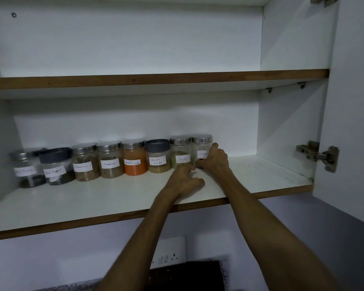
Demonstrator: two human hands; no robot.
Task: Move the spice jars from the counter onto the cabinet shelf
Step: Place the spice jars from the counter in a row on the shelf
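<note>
Jars: eight lined up on the lower cabinet shelf [114,198]. Our right hand [215,158] grips the Cloves jar [202,148] at the row's right end; left hand [185,181], fingers loosely curled, holds nothing beside the Fennel jar [180,152]. Looks near done; counter mostly hidden. Shelf room remains rightward and in front.

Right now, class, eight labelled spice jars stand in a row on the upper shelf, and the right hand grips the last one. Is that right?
Not quite. The head view shows the eight spice jars in a row on the lower shelf, not the upper shelf. The right hand does grip the last jar.
</note>
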